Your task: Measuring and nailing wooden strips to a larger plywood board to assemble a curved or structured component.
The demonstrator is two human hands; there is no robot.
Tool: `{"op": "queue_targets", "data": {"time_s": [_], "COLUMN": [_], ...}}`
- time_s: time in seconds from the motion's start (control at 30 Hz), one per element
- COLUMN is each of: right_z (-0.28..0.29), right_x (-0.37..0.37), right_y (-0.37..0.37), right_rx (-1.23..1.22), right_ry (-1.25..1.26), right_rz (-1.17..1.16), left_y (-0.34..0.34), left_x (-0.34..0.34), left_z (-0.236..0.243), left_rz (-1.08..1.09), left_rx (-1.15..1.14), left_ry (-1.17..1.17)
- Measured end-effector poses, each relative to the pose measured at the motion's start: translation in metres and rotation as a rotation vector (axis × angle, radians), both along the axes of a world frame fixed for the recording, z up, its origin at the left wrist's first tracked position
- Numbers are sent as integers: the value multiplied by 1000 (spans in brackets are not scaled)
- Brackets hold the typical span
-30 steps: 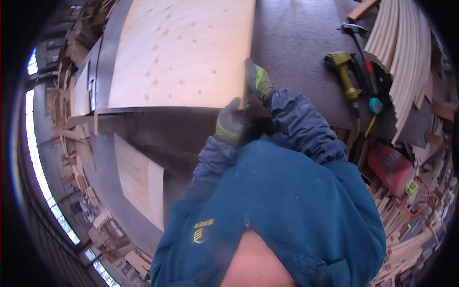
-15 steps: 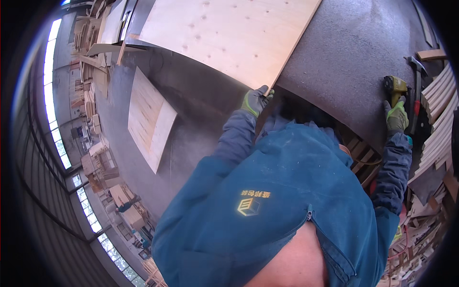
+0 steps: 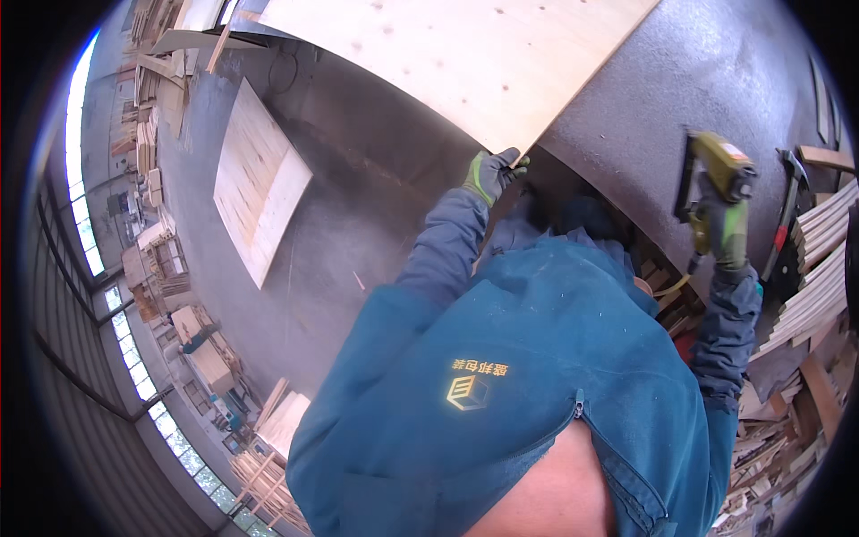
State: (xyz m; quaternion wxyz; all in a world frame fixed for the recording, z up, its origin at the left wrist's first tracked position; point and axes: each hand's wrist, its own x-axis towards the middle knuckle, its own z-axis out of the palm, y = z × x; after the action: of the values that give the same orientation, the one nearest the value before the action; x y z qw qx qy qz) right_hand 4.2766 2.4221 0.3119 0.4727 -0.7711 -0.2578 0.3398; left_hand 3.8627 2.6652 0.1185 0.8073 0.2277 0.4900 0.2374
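Observation:
A large pale plywood sheet [image 3: 465, 67] lies across the dark workbench [image 3: 680, 80] and juts out past its left side. At the sheet's near corner, my gloved left hand [image 3: 492, 176] is closed, gripping the edge between thumb and fingers. My right hand [image 3: 723, 228], in a grey and green glove, is wrapped round the handle of an olive-green nail gun [image 3: 727, 166] held above the bench's right part. From the gun's lower end a yellow air hose [image 3: 677, 285] runs down toward the bench edge. The nail gun is slightly smeared by motion.
Right of the nail gun lies a hammer [image 3: 787, 215] with a red grip, beside stacked curved wooden strips [image 3: 819, 242]. Another plywood panel [image 3: 261, 183] lies on the floor at left. Wood scraps [image 3: 761, 465] heap at lower right; timber stacks [image 3: 148, 134] line the far left.
My right hand has lifted the nail gun from beside the hammer and moved it left, over the bench. My left hand still grips the sheet's corner. The view has shifted slightly.

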Motion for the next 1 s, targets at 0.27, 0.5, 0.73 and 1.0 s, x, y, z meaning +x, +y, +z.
{"op": "queue_targets", "data": {"time_s": [0.27, 0.5, 0.73, 1.0], "right_z": [-26, -7, 11, 7], "right_x": [-160, -194, -191, -173], "right_y": [120, 144, 144, 134], "right_rx": [392, -180, -379, -352], "right_ry": [-631, 208, 182, 52], "right_rz": [853, 594, 492, 500], "left_y": [11, -12, -14, -14], "left_x": [-39, -32, -16, 10], "left_z": [8, 3, 20, 20], "left_rz": [-134, -130, -222, -294], "left_rx": [76, 68, 64, 107], "left_ry": [0, -86, -12, 1]}}
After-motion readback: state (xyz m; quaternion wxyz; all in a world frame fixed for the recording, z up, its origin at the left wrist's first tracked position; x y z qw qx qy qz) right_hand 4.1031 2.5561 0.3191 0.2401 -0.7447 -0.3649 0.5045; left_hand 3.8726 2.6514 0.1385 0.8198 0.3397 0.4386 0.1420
